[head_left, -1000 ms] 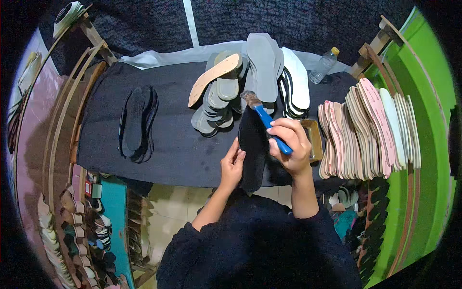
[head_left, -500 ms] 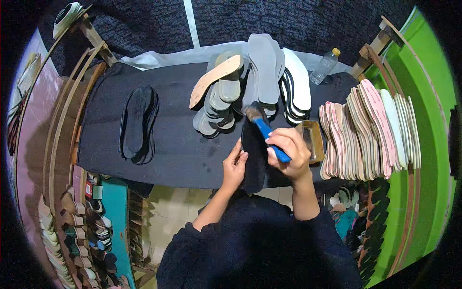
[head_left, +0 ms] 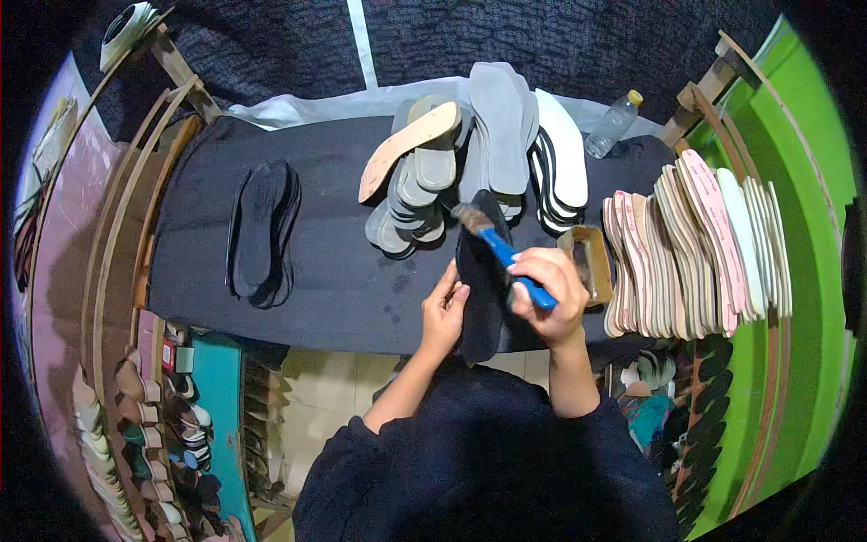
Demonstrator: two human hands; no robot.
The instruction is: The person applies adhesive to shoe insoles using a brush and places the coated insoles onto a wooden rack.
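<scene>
In my right hand (head_left: 553, 294) is a paintbrush (head_left: 499, 247) with a blue handle, its fingers closed round the lower part. The bristles lie at the left edge of a black insole (head_left: 479, 312), near its far end. My left hand (head_left: 443, 312) pinches that insole by its left edge, thumb on top. The insole points away from me at the table's front. Just right of my right hand stands an open, yellowish-brown container (head_left: 591, 262); what is in it is hard to make out.
A pile of black insoles (head_left: 262, 235) lies on the left of the dark-covered table (head_left: 334, 217). Grey insoles (head_left: 501, 135), a beige one (head_left: 406, 149) and white ones (head_left: 564, 154) lie beyond my hands. A long row of pinkish insoles (head_left: 668, 253) and a clear bottle (head_left: 614, 122) are at the right.
The brush has moved slightly left and nearer on the insole, with my right hand shifting a little nearer and right. My left hand keeps its hold.
</scene>
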